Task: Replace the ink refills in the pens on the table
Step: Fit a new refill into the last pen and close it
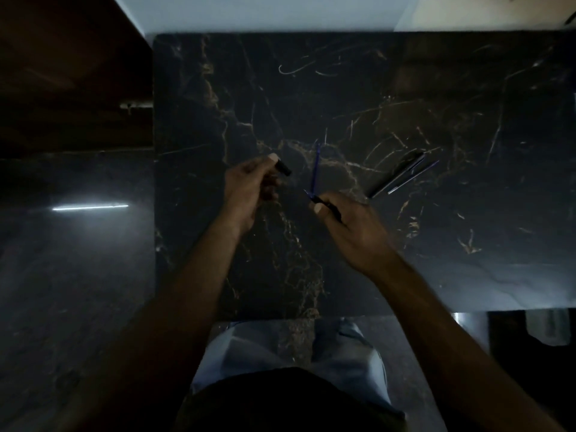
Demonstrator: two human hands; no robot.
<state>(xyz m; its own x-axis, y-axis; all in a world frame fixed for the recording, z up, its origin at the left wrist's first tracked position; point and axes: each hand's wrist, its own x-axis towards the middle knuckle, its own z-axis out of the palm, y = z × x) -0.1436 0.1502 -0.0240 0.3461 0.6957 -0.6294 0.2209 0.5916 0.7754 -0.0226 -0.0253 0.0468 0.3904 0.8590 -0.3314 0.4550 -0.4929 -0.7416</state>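
Forearms [193, 275] converge, left hand [249, 188] gripping black barrel [283, 167], right hand [352, 226] pinching dark pen piece [327, 205]

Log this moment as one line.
left hand: holds black pen piece | right hand: holds black pen section | blue refill: between hands | other pens: on table, right

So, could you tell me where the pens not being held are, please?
In the head view, the loose pens lie on the table right of centre, just beyond the right hand, a blue refill beside them.
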